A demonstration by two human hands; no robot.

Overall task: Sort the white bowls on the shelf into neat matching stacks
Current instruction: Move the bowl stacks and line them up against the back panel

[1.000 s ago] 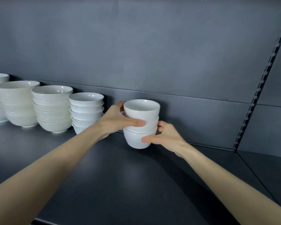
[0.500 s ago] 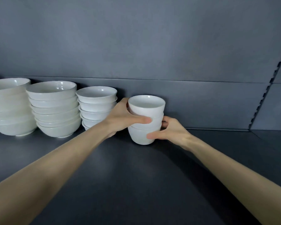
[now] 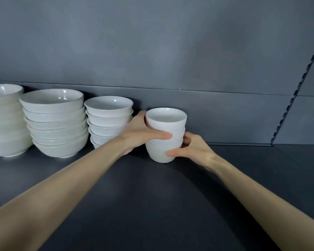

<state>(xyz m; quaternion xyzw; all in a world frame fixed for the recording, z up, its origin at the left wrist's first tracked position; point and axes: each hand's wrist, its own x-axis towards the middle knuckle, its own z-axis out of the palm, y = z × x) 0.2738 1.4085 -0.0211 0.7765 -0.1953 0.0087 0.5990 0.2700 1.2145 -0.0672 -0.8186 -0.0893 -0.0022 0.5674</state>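
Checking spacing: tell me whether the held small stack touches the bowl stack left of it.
Apart. Head view: the left hand sits between the small stack and the bowl stack.

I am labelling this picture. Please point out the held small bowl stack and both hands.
small bowl stack (image 3: 166, 124), head view, top bowl's wall
left hand (image 3: 140, 131), head view, back of hand
right hand (image 3: 194, 149), head view, back of hand

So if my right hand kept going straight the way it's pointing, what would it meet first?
The small stack of bowls, which the right hand grips; past it, the left hand, then likely the neighbouring bowl stack. Depth is unclear.
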